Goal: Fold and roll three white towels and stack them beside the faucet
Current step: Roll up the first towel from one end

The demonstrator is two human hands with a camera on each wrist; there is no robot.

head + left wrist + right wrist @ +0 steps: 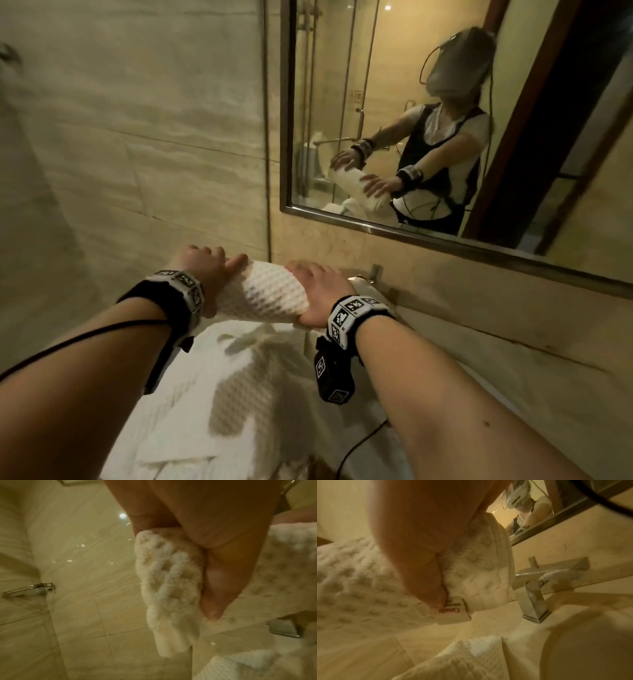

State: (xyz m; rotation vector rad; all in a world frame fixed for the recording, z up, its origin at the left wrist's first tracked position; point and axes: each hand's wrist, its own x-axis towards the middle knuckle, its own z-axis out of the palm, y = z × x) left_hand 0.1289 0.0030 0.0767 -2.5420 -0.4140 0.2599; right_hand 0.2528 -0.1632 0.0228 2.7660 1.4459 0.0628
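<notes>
Left hand curls its fingers over one end of the rolled towel, thumb pressed flat into the roll's open spiral. Right hand wraps the other end, thumb beside a small sewn label. The towel is white, waffle-textured, a tight cylinder held off the counter, left of the faucet. Below it more white towels lie unrolled on the beige counter.
</notes>
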